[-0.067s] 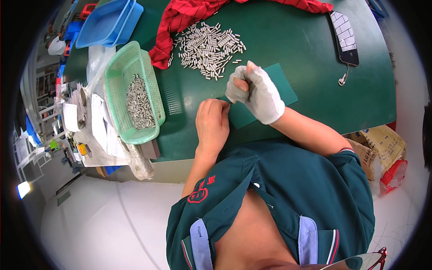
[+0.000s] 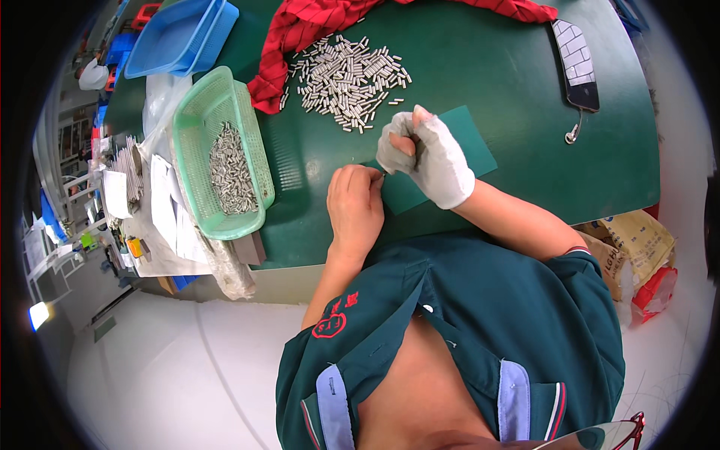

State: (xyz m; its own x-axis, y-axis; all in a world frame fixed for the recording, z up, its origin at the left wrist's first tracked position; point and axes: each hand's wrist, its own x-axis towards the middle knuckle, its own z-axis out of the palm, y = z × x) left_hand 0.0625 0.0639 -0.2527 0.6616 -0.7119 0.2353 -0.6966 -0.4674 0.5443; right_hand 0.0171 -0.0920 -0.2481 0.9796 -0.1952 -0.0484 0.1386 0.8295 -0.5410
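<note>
Left fingertips: bare thumb and index finger [image 2: 373, 174] of the left hand [image 2: 354, 202] bent in to a near pinch; tiny dark bit at the tips, too small to identify. Can't tell if gripped.

Right fingers: curled inward on the right hand [image 2: 435, 165], in a white fabric glove with bare skin showing at two fingertips. Can't tell what, if anything, is inside the curl.

Hand gap: glove edge just beside the left tips, contact unclear.

Pinch tips: my call, use light, square pressure; small round metal likely rolls if squeezed off-centre. Brace both wrists, keep glove fabric out of the pinch, work low over the sheet so a drop lands close.

Sheet: flat teal rectangular sheet [image 2: 472, 139], partly under the gloved hand.

Loose pile: short shiny silver metal cylinders [image 2: 349, 82], heaped ahead of the hands. Suggest taking from the near edge, one at a time.

Basket: pale green perforated plastic basket [image 2: 256, 139] on the left, holding small silver metal pieces [image 2: 234, 176]. Keep the two lots apart.

Cloth: red dark-striped fabric [image 2: 271, 71], bordering the pile.

Tabletop: dark green smooth surface [image 2: 495, 67]; strays could roll.

Far right: black phone with white block pattern [image 2: 576, 64], well apart.
</note>
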